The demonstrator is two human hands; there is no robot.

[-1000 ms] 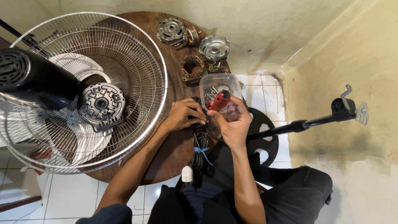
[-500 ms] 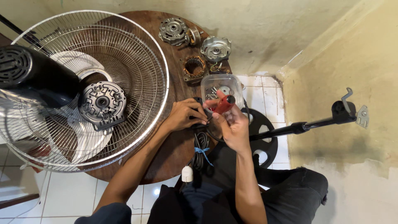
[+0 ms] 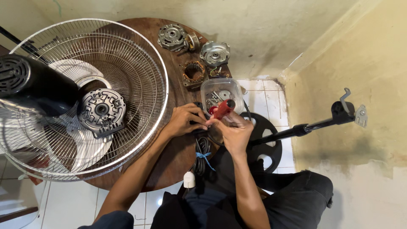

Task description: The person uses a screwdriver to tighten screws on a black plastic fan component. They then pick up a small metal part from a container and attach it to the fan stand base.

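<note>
While the right hand (image 3: 234,131) is closed around a red-handled screwdriver (image 3: 222,109), the handle points up and away from the person toward the clear plastic container (image 3: 220,92), and the tip goes down to a small black part (image 3: 199,123) at the near edge of the round wooden table (image 3: 169,157). The left hand (image 3: 184,121) pinches this part from the left side, so both hands meet over it; the fingers hide its shape. A bundled black cord (image 3: 202,150) hangs just below. The fan guard (image 3: 140,51) is close on the left, and the open floor with the black fan stand (image 3: 296,129) lies on the right.
</note>
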